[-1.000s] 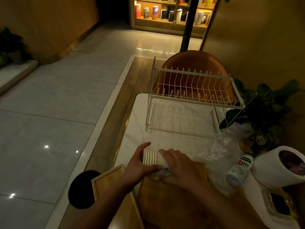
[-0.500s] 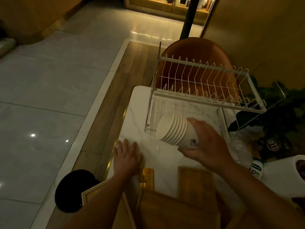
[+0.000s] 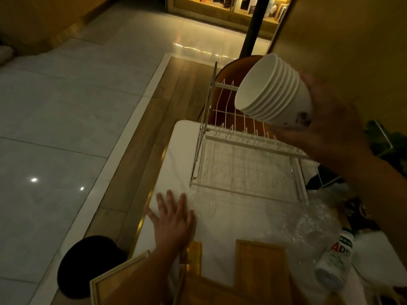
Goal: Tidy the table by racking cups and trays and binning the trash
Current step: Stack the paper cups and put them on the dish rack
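My right hand (image 3: 330,128) grips a stack of white paper cups (image 3: 273,91) by its base, tilted with the open mouths facing left, held in the air above the upper tier of the white wire dish rack (image 3: 242,168). Flat on the white marble table (image 3: 176,150) lies my left hand (image 3: 174,221), fingers spread, holding nothing. Wooden trays (image 3: 259,263) lie at the near edge of the table. A round black bin (image 3: 86,265) stands on the floor at the table's left.
Crumpled clear plastic wrap (image 3: 312,225) and a white bottle (image 3: 334,265) lie at the right of the table. A clear plastic lid (image 3: 204,203) sits beside my left hand. An orange chair (image 3: 233,73) stands behind the rack, a dark plant at far right.
My right hand has lifted the cup stack from tray level up and to the right, above the rack. My left hand let go of the stack and settled flat on the table.
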Motion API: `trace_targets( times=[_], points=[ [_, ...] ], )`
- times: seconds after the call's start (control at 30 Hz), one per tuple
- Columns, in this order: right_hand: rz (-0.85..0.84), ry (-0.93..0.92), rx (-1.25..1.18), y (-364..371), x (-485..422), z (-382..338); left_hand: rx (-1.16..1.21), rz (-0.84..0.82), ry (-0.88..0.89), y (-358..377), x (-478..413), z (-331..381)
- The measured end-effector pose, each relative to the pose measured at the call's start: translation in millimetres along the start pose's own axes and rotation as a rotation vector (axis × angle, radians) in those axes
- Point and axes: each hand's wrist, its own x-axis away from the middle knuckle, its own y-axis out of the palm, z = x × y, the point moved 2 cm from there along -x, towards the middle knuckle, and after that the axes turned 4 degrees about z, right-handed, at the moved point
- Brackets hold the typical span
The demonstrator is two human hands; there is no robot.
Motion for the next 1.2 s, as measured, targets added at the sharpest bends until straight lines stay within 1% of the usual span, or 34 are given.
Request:
trace_targets(
  times=[0.07,0.17,0.3,0.47,0.7,0.77,1.03,1.2],
  points=[
    [0.016,0.007,0.029,-3,-15,8,-0.003,0.012,-0.003,3,-1,-1],
    [-0.034,0.013,0.079,5,-44,22,0.007,0.016,-0.008,5,0,-3],
    [-0.145,0.017,0.144,37,-79,38,0.016,0.01,-0.012,1,1,-1],
    [-0.356,-0.047,0.206,88,-97,47,0.022,-0.017,-0.022,-1,1,1],
    [-0.504,0.035,0.212,129,-109,57,0.007,-0.023,-0.026,1,-1,1],
    [-0.515,0.041,0.203,136,-106,57,0.008,-0.022,-0.026,2,-1,1],
    [-0.452,0.062,0.147,140,-101,53,-0.008,0.004,-0.039,6,-2,-1],
    [-0.451,0.032,0.195,140,-100,51,-0.014,0.001,-0.039,6,-3,-2]
  ],
)
